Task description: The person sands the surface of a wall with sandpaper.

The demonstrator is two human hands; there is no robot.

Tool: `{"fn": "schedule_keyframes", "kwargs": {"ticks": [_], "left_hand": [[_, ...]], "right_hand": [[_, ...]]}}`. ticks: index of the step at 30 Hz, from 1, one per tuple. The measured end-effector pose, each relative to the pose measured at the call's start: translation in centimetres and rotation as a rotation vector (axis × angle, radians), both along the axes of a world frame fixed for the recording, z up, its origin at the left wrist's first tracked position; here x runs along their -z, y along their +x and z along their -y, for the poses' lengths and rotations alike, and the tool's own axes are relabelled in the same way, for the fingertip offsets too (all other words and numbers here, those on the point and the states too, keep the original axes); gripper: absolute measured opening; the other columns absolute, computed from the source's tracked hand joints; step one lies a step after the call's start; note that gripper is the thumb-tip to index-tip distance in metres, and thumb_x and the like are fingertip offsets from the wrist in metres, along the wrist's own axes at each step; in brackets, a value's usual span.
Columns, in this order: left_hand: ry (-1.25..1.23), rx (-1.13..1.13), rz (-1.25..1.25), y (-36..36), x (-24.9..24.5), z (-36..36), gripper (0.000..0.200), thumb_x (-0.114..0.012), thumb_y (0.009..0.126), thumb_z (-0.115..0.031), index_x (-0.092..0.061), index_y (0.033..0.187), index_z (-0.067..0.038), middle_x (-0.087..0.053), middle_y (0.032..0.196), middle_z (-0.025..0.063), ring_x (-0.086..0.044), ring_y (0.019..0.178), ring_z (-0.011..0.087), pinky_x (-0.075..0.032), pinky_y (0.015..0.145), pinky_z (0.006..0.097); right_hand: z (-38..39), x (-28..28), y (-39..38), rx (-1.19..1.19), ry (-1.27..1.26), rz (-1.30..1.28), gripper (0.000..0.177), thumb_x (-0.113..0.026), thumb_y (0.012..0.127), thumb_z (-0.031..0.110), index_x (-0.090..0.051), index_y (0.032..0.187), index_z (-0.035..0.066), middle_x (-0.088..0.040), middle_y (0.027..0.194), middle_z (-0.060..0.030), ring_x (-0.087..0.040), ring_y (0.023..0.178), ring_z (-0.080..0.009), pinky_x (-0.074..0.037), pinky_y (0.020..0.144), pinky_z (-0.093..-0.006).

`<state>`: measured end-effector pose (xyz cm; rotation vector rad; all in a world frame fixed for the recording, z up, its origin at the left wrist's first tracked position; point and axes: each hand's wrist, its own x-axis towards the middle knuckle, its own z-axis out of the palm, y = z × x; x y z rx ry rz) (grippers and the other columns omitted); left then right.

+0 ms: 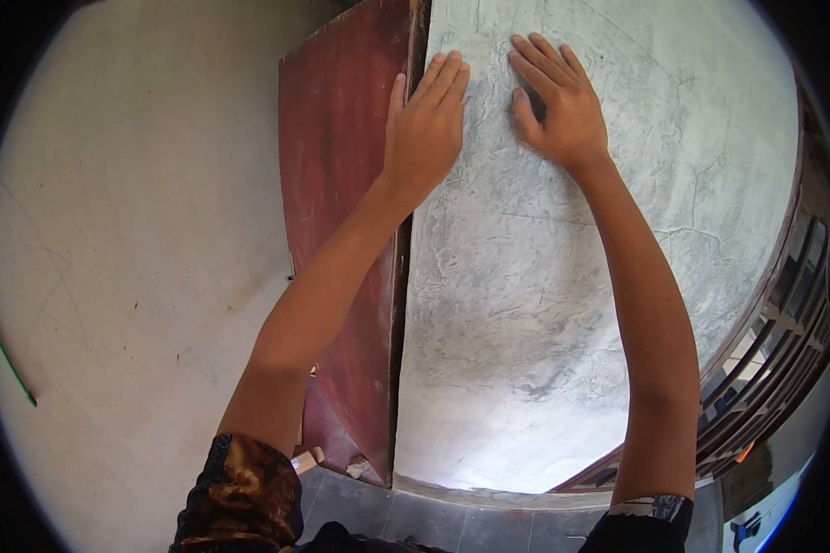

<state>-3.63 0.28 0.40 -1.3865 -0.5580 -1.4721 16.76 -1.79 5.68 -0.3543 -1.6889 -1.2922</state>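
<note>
Both arms reach up to a grey-white, rough plastered wall (526, 276). Near its left edge, beside a dark red wooden panel (341, 138), my left hand (426, 120) lies with its fingers stretched out and nearly together. To the right of it, my right hand (563, 106) rests on the wall with fingers spread and thumb apart. Neither hand holds anything. Faint lettering shows on the wall between the fingertips of the two hands. Cracks and trowel marks run across the plaster.
A plain beige wall (138, 230) fills the left side, with a thin green line (9, 359) at its far left. Dark window bars (765, 359) stand at the right. Grey floor tiles (433, 521) lie below, with a small cardboard piece (306, 460) by the red panel.
</note>
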Motion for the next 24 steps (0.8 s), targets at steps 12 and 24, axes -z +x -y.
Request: {"fn": "schedule_keyframes", "kwargs": {"ticks": [12,24], "left_hand": [[-0.014,0.002,0.069,1.9,1.8,0.4,0.032,-0.060,0.100,-0.011,-0.067,0.131,-0.003,-0.063,0.143,0.0104,-0.055,0.137,0.0271,-0.043,0.109,0.0610],[-0.083,-0.054,0.047,1.2,3.3,0.6,0.036,-0.061,0.100,-0.010,-0.065,0.135,-0.005,-0.058,0.150,0.0093,-0.053,0.141,0.0263,-0.044,0.107,0.0604]], "right_hand": [[0.1,0.1,-0.1,-0.004,-0.008,-0.003,0.043,-0.063,0.087,0.015,-0.070,0.128,0.003,-0.063,0.144,-0.0101,-0.051,0.142,-0.0264,-0.033,0.123,-0.0471],[0.2,0.4,0.2,-0.014,-0.020,-0.005,0.044,-0.063,0.087,0.014,-0.069,0.130,0.005,-0.062,0.146,-0.0090,-0.050,0.143,-0.0268,-0.032,0.124,-0.0476]]}}
